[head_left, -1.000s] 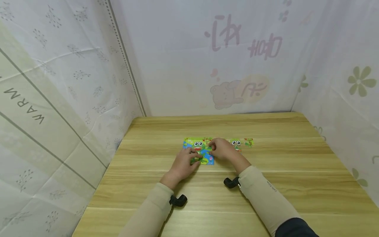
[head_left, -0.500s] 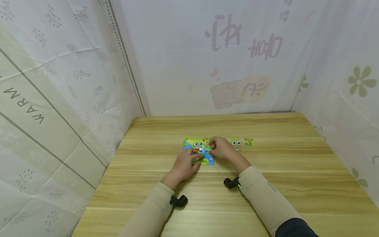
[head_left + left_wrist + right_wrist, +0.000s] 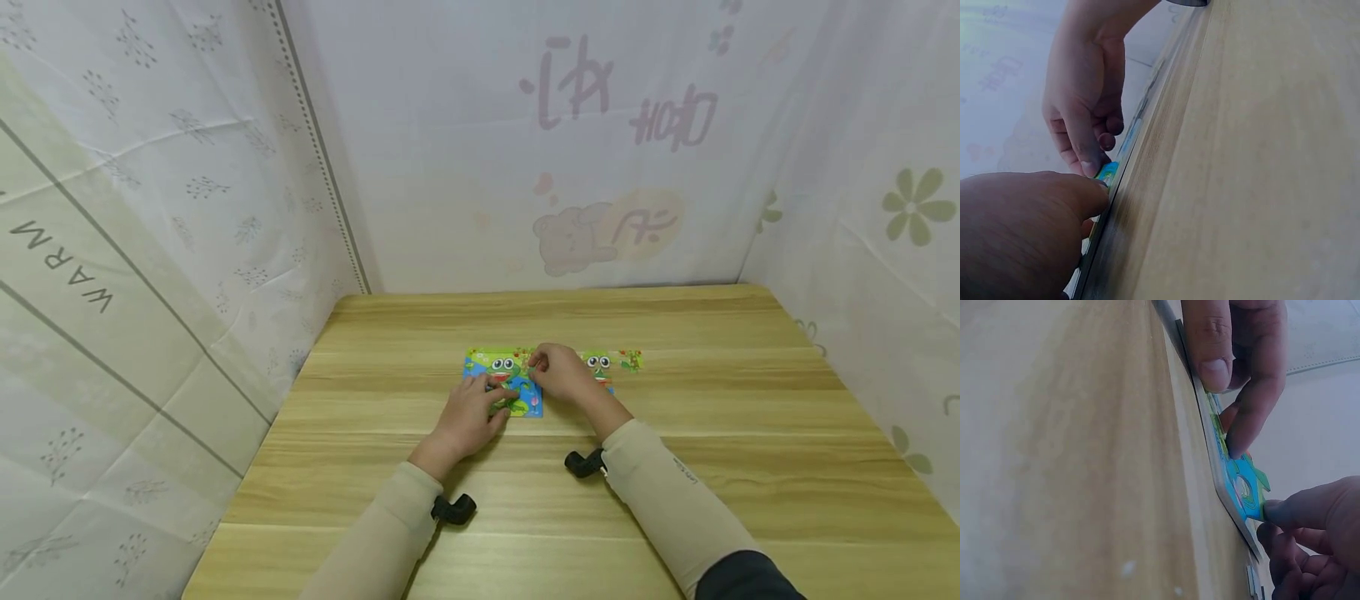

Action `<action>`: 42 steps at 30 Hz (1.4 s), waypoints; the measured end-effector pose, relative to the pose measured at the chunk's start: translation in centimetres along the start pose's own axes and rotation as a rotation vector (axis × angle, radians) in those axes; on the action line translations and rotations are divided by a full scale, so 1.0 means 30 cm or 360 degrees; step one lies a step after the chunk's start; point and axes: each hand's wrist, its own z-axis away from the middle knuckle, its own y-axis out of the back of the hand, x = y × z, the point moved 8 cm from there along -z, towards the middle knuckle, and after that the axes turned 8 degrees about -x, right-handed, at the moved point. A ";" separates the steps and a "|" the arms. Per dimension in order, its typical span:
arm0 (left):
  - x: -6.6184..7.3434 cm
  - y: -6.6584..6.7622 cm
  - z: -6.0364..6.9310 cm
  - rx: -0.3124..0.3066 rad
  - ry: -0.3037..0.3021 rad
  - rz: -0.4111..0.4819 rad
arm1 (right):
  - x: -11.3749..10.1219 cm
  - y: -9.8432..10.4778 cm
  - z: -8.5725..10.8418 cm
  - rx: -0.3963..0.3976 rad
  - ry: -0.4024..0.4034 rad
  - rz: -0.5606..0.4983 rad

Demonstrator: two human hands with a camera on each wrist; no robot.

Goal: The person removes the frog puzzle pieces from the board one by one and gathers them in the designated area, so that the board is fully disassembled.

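A colourful frog picture puzzle lies on the wooden table. My left hand rests on its lower left part, fingers spread, in the head view. At the puzzle's right edge is my right hand. In the right wrist view, the thumb and a finger of my right hand pinch a blue and green piece, held tilted above the board, while a fingertip of my left hand touches near its other end. Part of the frog picture is hidden under both hands.
Just right of the puzzle, partly behind my right hand, lies a second frog picture with a patterned strip at its right. Printed cloth hangs behind the wooden table and at both sides.
A light blue piece stood out between my hands half a second ago; now blue and green show there. My right hand has risen slightly, and my left hand has hardly moved.
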 end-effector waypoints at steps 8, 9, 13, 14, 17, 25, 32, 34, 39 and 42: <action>0.011 0.012 0.004 -0.0004 0.0016 -0.0003 | 0.002 0.007 -0.019 -0.0070 -0.0010 -0.0106; 0.013 0.012 0.005 -0.0003 0.0016 -0.0012 | 0.001 0.007 -0.021 -0.0086 -0.0016 -0.0111; 0.016 0.008 0.007 0.0001 0.0012 -0.0029 | 0.001 0.007 -0.025 -0.0131 -0.0056 -0.0111; 0.016 0.006 0.007 -0.0003 0.0011 -0.0031 | 0.001 0.008 -0.024 -0.0137 -0.0065 -0.0112; 0.016 0.006 0.007 0.0005 0.0007 -0.0025 | 0.000 0.010 -0.023 -0.0144 -0.0080 -0.0112; 0.009 0.005 0.006 0.0010 0.0021 -0.0039 | 0.004 0.011 -0.021 -0.0147 -0.0053 -0.0151; 0.008 0.006 0.011 0.0006 0.0023 -0.0019 | 0.017 0.006 -0.023 -0.0149 -0.0051 -0.0184; 0.007 0.005 0.011 0.0002 0.0026 -0.0020 | 0.018 0.009 -0.023 -0.0150 -0.0043 -0.0196; 0.005 0.006 0.009 0.0010 0.0022 -0.0006 | 0.017 0.026 -0.015 -0.0145 -0.0034 -0.0256; 0.003 0.005 0.008 0.0024 0.0020 0.0008 | 0.022 0.031 -0.010 -0.0152 -0.0036 -0.0293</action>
